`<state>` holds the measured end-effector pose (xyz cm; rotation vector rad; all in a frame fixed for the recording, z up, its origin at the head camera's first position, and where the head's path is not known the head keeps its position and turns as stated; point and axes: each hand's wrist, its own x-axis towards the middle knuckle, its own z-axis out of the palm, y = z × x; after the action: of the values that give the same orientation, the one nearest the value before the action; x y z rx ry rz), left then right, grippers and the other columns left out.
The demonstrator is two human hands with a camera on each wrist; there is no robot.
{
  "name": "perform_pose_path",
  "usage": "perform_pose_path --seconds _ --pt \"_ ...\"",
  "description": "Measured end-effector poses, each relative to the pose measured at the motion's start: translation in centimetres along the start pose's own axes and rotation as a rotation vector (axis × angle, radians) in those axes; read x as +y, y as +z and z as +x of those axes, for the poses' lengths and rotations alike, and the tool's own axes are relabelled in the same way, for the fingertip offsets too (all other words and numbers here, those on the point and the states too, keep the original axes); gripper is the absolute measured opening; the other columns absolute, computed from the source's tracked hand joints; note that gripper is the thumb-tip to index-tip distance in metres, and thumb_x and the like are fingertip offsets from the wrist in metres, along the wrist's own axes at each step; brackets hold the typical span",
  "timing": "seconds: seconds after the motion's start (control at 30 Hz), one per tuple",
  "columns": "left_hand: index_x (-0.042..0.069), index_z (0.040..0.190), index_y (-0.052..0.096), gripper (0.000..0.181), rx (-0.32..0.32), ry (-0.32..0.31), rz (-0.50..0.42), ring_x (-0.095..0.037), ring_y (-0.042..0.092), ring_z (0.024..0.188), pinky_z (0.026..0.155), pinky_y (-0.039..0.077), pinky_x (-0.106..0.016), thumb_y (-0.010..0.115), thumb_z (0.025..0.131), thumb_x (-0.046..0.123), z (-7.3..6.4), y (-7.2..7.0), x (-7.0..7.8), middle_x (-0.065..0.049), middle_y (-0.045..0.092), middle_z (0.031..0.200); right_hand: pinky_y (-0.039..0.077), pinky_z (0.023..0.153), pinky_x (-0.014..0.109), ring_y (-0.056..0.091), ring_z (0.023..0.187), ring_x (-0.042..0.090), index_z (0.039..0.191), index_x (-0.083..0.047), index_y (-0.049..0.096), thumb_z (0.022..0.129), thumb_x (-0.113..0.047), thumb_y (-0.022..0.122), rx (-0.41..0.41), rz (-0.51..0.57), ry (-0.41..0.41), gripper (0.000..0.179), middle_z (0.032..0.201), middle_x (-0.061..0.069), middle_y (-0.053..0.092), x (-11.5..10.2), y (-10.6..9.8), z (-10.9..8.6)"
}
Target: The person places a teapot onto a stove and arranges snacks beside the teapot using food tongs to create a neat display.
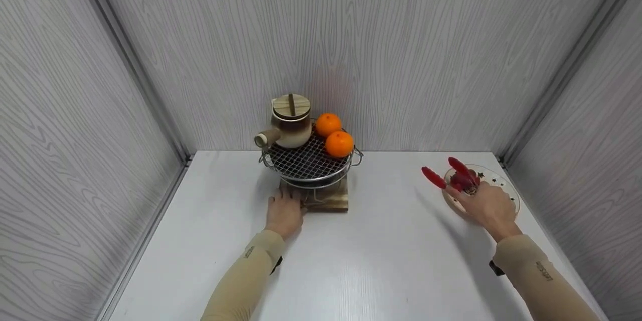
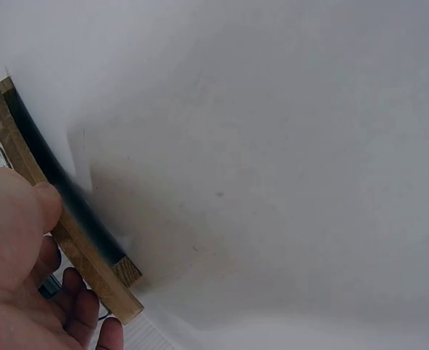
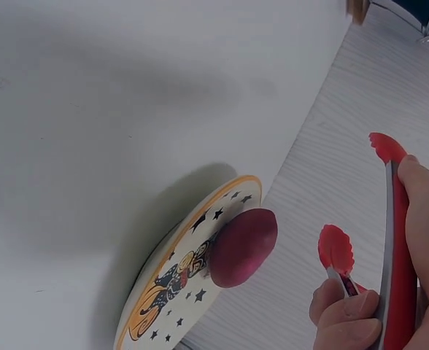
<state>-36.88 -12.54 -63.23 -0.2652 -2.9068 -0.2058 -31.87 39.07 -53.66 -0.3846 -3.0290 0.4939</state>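
Observation:
My left hand [image 1: 285, 213] grips the front left part of a wooden base board [image 1: 332, 201], its thumb along the edge in the left wrist view. Above the board stands a round grill with a wire mesh [image 1: 301, 164]. My right hand [image 1: 490, 205] holds red-tipped tongs [image 3: 399, 270], their tips spread apart with nothing between them. Below the tongs, a purple-red oval, like a sweet potato [image 3: 244, 248], lies on a plate with stars and a printed figure [image 3: 189, 310].
On the mesh sit a brown-and-cream teapot [image 1: 295, 134] with a wooden lid and side handle, and two oranges [image 1: 339, 144]. A white table [image 1: 381, 256] lies between the hands. Grey wood-grain panels [image 1: 401, 60] enclose the back and sides.

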Motion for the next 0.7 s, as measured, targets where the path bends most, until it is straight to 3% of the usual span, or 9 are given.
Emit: perform_pose_path --seconds 0.2,0.47,0.7 --pt "0.002 0.158 0.054 0.07 0.007 0.001 -0.001 -0.048 0.059 0.138 0.108 0.055 -0.062 0.079 0.104 0.04 0.0 -0.1 0.1 -0.032 0.051 0.164 0.044 0.052 0.038 0.057 0.066 0.027 0.097 0.002 0.067 0.091 -0.097 0.057 -0.014 -0.005 0.042 0.099 0.075 0.014 0.065 1.1 0.1 -0.1" --pt "0.001 0.156 0.056 0.069 -0.011 0.003 -0.006 -0.05 0.058 0.141 0.11 0.054 -0.063 0.078 0.105 0.041 0.0 -0.2 0.0 -0.033 0.055 0.16 0.046 0.051 0.038 0.058 0.068 0.028 0.107 0.009 0.067 0.091 -0.095 0.058 -0.006 0.011 0.105 0.107 0.085 0.022 0.067 3.1 0.5 -0.3" --pt "-0.001 0.151 0.06 0.063 -0.015 -0.002 -0.014 -0.051 0.059 0.141 0.111 0.054 -0.064 0.078 0.105 0.039 0.1 -0.3 0.0 -0.033 0.058 0.157 0.042 0.052 0.036 0.052 0.067 0.023 0.087 -0.004 0.056 0.087 -0.099 0.059 -0.018 0.023 0.18 0.095 0.074 0.009 0.054 4.2 0.7 -0.2"
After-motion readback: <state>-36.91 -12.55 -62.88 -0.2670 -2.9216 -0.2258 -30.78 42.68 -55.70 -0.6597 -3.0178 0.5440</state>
